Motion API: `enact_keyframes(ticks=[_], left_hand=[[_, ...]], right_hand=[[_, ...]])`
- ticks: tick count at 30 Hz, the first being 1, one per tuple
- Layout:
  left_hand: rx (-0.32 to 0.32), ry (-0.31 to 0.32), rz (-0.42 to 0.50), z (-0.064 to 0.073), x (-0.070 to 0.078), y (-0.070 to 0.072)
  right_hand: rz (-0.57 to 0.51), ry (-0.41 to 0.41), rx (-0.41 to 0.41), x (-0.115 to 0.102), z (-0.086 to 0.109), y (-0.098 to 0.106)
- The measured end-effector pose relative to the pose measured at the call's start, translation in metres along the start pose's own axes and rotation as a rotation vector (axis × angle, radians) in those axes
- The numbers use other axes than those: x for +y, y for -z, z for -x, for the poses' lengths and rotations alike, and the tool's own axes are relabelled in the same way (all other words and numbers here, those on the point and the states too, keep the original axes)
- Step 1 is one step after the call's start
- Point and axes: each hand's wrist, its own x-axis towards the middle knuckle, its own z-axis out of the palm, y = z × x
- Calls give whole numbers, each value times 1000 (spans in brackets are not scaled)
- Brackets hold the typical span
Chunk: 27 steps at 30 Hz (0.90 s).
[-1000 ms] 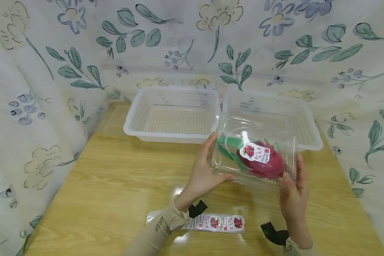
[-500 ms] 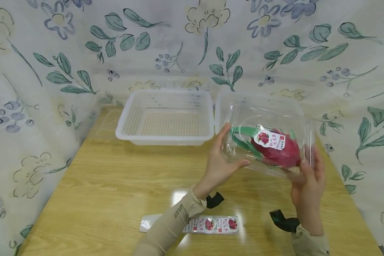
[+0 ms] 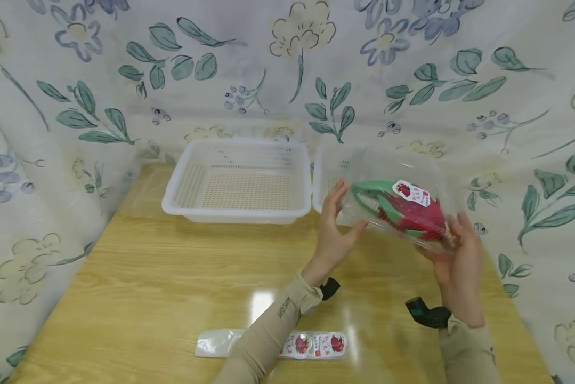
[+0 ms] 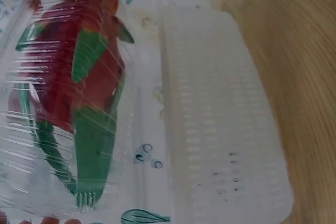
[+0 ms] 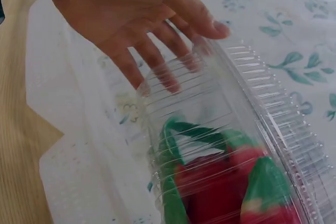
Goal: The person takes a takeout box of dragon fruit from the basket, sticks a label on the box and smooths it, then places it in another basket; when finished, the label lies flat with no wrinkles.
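Note:
A clear plastic clamshell box (image 3: 364,160) is lifted off the table, tilted, in front of the right basket. Inside lies a dragon fruit (image 3: 419,218), magenta with green leafy tips; a white fruit sticker (image 3: 412,193) is on the lid above it. My left hand (image 3: 332,240) holds the box's left end, and the right wrist view shows that hand's thumb by the top edge with its fingers spread below. At the opposite end my right hand (image 3: 464,266) grips the lower right corner. Ridged clear walls partly blur the fruit (image 4: 58,77) in the left wrist view.
Two white slotted baskets stand side by side at the back, a left basket (image 3: 236,214) and a right basket (image 3: 318,184) partly behind the box. A strip of stickers (image 3: 220,343) lies near the front under my left forearm. Clear plastic (image 3: 148,186) sits at the back left.
Both hands have carried the box to the right and a little farther back. The box has tilted, so more of the fruit's green leaves shows. The head view has shifted slightly.

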Motion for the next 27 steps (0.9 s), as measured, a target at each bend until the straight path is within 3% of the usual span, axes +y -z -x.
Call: enact_keyframes(ticks=[6,14,24,27], left_hand=[[-4,51,-118,8,-24,2],[7,90,-380,9,-38,-4],[-20,288,-786,13,-47,-15],[-18,318,-845,17,-49,-20]], right_hand=[[9,-57,21,-3,-16,-1],[75,52,27,-10,-38,-9],[163,55,47,-14,-84,-30],[183,32,51,-13,-99,-32]])
